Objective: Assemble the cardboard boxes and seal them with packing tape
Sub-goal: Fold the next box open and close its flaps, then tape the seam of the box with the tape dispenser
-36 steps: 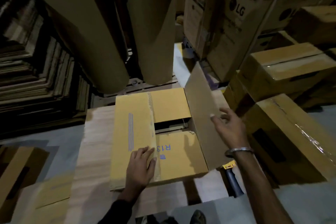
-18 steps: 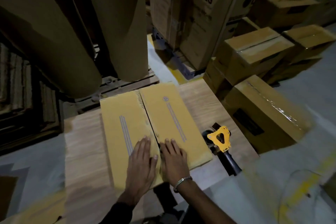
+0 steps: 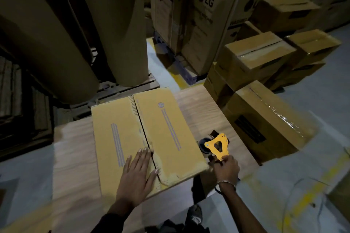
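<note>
Nearest, your left hand (image 3: 136,175): fingers straight and together, pressing flat on the cardboard box (image 3: 145,138) at the near end of its centre seam. Your right hand (image 3: 225,168): fingers curled round the handle of the yellow tape dispenser (image 3: 216,144), just beside the box's right edge. Box: both top flaps folded shut, resting on the wooden table (image 3: 75,157). Beyond the table, right: sealed boxes (image 3: 265,119) on the floor. Farthest: two big paper rolls (image 3: 113,24) and LG cartons (image 3: 206,15).
</note>
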Demonstrator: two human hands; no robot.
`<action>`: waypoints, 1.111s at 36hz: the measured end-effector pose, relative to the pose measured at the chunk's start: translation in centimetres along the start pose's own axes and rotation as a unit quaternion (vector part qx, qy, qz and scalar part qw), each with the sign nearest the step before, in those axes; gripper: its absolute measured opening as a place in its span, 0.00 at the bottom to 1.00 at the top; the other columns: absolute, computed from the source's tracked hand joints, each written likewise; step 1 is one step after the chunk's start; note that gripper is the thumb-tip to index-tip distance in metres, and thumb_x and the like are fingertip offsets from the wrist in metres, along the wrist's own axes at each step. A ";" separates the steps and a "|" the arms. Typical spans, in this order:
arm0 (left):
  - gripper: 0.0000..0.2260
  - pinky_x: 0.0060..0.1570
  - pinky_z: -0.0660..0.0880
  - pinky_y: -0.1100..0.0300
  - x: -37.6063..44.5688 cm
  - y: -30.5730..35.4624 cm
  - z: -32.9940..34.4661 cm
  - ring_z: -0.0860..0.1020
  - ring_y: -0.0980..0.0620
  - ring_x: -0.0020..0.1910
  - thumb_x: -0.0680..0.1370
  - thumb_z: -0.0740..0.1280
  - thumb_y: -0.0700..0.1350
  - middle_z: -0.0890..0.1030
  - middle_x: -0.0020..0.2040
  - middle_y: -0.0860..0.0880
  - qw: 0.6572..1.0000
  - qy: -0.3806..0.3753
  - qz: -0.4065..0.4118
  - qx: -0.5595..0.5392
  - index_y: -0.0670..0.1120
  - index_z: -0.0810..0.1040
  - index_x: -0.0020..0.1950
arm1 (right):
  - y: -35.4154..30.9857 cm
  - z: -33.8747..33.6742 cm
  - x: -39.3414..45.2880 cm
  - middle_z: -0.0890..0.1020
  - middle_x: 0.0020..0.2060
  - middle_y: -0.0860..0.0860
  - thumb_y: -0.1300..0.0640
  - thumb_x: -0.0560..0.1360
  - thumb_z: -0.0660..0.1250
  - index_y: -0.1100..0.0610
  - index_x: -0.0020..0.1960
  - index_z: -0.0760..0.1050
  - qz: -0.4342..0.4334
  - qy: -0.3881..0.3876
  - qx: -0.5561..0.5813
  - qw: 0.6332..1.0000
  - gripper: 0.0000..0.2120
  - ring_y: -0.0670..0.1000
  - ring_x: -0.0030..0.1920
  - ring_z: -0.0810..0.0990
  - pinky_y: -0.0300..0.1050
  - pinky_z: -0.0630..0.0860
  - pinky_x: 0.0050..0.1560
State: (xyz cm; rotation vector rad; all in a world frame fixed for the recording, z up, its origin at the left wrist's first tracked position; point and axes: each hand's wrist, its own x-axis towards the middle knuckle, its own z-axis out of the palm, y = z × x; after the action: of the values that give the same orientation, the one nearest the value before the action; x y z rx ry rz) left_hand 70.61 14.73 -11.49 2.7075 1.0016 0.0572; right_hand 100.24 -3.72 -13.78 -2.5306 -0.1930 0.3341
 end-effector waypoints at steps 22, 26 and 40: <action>0.26 0.80 0.53 0.39 0.7 3.8 1.8 0.55 0.51 0.84 0.82 0.59 0.62 0.60 0.85 0.51 0.994 0.039 -0.096 -0.026 0.57 0.69 0.80 | 3.7 -2.8 7.3 0.82 0.49 0.57 0.41 0.71 0.70 0.53 0.50 0.75 0.013 -0.169 -0.122 0.978 0.17 0.63 0.51 0.81 0.58 0.73 0.59; 0.28 0.81 0.48 0.43 0.3 4.3 1.8 0.50 0.53 0.85 0.83 0.56 0.66 0.55 0.86 0.53 0.993 0.046 -0.102 -0.034 0.59 0.63 0.83 | 1.6 -6.1 8.7 0.81 0.45 0.54 0.44 0.72 0.69 0.53 0.51 0.76 -0.011 -0.228 -0.095 0.969 0.15 0.60 0.48 0.80 0.55 0.76 0.56; 0.30 0.79 0.54 0.46 -0.8 10.6 3.8 0.58 0.50 0.84 0.79 0.64 0.66 0.61 0.84 0.52 0.976 0.098 -0.183 -0.071 0.59 0.69 0.80 | -12.2 -12.3 9.2 0.76 0.31 0.52 0.63 0.76 0.74 0.60 0.47 0.81 -0.052 -0.426 0.121 0.895 0.03 0.52 0.31 0.72 0.45 0.67 0.33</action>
State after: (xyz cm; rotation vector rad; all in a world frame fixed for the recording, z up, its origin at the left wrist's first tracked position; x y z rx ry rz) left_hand 77.17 5.65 -12.48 2.3825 1.4768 0.3177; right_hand 111.71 1.80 1.16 -1.9602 -0.5733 1.3201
